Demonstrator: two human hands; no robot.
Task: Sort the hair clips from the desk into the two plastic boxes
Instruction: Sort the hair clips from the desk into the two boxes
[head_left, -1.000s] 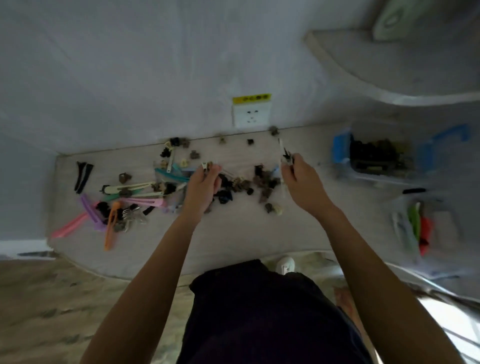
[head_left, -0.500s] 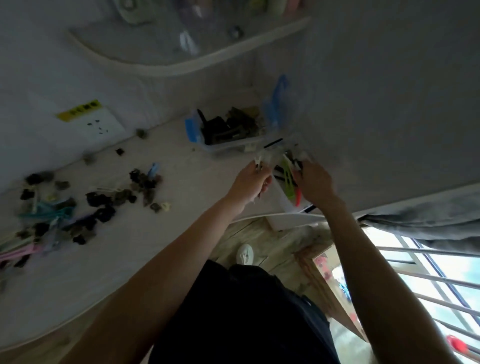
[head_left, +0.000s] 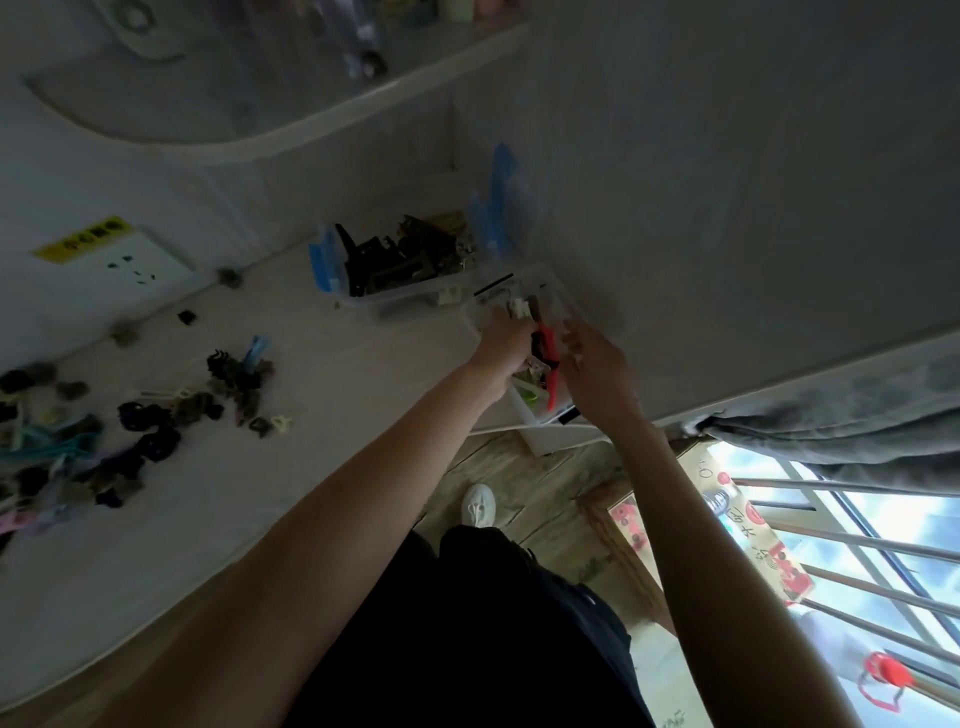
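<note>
Both hands are held over the near plastic box (head_left: 524, 415), a clear one at the right end of the table (head_left: 332, 415), where a red clip (head_left: 551, 379) and a green clip (head_left: 530, 396) already lie. The left hand (head_left: 506, 345) is curled, and a small pale clip (head_left: 518, 307) is pinched at its fingertips above the box. The right hand (head_left: 592, 358) is seen with fingers loosely spread just beside the red clip; whether anything is held in it cannot be told.

Behind this box, a second box with blue latches (head_left: 324, 265) is filled with dark clips (head_left: 395, 260). The unsorted pile of hair clips (head_left: 156, 421) is left well apart to the left on the table, dark claw clips mixed with long coloured ones.

The step in hand is judged to be the drop-off: clips carried from the pile are being let go into the near box. A good share of the pile is not yet sorted.

For the next move, the pinch is to be opened fully over the box so nothing lands on the rim or falls past the table edge, which is close by. Both hands are then needed back at the pile, where tangled clips will have to be picked apart singly.
</note>
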